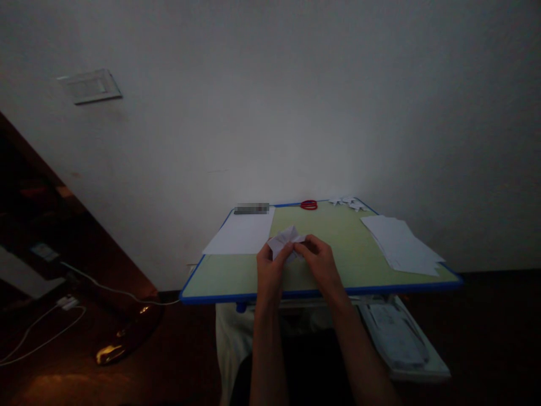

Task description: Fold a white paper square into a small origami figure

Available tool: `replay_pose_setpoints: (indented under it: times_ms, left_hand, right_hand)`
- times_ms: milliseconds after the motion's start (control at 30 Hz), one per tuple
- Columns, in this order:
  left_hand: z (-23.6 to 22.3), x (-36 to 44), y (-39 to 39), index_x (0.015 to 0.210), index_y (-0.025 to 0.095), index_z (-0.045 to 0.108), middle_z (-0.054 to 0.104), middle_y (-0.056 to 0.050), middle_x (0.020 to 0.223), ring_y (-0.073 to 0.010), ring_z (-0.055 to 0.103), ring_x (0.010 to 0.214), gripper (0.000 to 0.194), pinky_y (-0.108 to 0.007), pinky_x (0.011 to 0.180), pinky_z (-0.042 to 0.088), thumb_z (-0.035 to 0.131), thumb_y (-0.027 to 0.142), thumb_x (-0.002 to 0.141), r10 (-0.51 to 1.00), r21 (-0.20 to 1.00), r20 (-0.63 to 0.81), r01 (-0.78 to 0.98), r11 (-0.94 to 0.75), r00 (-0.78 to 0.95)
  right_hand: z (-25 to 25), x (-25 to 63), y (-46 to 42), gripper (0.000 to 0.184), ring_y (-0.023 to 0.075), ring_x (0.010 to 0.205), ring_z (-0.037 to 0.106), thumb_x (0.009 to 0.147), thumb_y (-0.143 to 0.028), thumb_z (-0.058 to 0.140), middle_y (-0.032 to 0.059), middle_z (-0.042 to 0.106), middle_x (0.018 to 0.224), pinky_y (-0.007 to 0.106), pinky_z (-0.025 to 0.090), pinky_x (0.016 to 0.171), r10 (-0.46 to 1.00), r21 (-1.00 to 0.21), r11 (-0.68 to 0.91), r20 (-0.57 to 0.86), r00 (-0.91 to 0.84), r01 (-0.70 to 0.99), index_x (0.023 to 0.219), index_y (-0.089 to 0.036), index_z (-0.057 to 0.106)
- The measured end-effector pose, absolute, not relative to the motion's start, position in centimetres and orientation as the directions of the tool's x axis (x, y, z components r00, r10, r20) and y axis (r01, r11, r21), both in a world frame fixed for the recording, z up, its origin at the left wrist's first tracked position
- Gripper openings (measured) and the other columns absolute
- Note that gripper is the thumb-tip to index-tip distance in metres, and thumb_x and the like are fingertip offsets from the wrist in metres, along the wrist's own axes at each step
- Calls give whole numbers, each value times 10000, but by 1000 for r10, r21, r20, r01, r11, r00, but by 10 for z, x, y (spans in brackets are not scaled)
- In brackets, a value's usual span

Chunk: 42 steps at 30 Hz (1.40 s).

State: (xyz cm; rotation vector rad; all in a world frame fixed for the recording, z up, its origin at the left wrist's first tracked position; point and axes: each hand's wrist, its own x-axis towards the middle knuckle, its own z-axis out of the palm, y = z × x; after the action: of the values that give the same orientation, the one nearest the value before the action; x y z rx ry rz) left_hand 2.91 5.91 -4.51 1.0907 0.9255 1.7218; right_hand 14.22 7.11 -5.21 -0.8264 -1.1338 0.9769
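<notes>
Where the two hands are meeting: a folded white paper (286,239), creased and pointed, is sitting between them over the near middle of the table.
Left hand (269,265): its thumb and fingers are closing narrowly on the paper's left side.
Right hand (320,260): its thumb and fingertips are pinching the paper's right side.
Table (338,265): its pale green, blue-edged top is standing near a plain wall (270,113).
Far left: a large white sheet (240,234) is lying flat, a dark, partly blurred strip (250,209) resting at its far edge.
Far edge, middle: red-handled scissors (309,204) are lying.
Far right corner: small white paper shapes (348,202) are clustering.
Right: overlapping white sheets (399,243) are fanning out.
</notes>
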Motion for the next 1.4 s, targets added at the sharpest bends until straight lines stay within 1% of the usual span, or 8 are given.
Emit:
replay_pose_setpoints:
  times_ms: [100,267,467,633,767,967,1100,1400]
  left_hand:
    - [-45,30,59,920,139,795,791,-58,923,-205,690,844,325,-309,833,511,878,327,668,930,898,270,-284,-337,-248]
    - [-46,31,60,951,138,792,793,-59,935,-201,693,837,338,-312,832,515,869,321,678,932,892,247,-314,-325,-264]
    - [-49,30,60,960,141,791,799,-70,958,-209,703,857,324,-314,840,515,859,327,704,932,887,272,-312,-339,-241]
    - [-47,30,59,948,143,801,798,-69,942,-213,702,861,320,-321,851,518,869,319,690,928,884,292,-305,-354,-230]
    - [-46,30,59,941,142,805,798,-66,933,-206,694,849,317,-316,838,520,872,316,685,925,888,282,-296,-352,-254]
    - [-47,30,59,946,141,801,798,-64,945,-202,692,844,312,-312,840,513,863,324,702,930,892,279,-293,-343,-238]
    - [-47,30,59,943,143,799,797,-63,947,-209,696,857,312,-314,846,508,860,334,704,925,888,285,-293,-354,-252]
    - [-49,29,61,966,132,795,797,-79,962,-210,695,845,360,-318,834,513,864,352,690,929,896,268,-288,-337,-255]
  right_hand:
    - [-53,142,71,187,179,692,580,726,-370,740,-13,663,693,285,425,656,932,-913,359,339,128,-196,709,-204,655]
    - [-52,142,70,181,165,661,523,756,-363,677,-32,585,643,273,399,620,925,-912,375,355,136,-166,669,-211,631]
    - [-49,142,69,179,169,671,535,746,-368,683,-26,597,658,276,419,636,925,-911,372,349,150,-178,673,-211,638]
    - [-52,142,71,185,186,715,598,726,-369,748,-7,676,709,292,447,688,928,-907,371,351,126,-199,715,-208,660]
    - [-53,142,71,181,199,737,621,730,-369,753,5,698,726,303,458,703,928,-906,372,357,106,-201,734,-208,671]
    - [-54,142,70,189,189,702,602,734,-371,743,-3,679,705,296,446,671,925,-907,378,360,121,-185,722,-207,651]
    - [-54,142,69,176,190,715,603,748,-368,727,-4,678,714,295,448,679,927,-908,373,357,118,-188,731,-209,654]
    - [-51,142,68,167,166,683,545,763,-359,696,-27,615,688,270,409,643,924,-902,382,367,112,-200,710,-211,642]
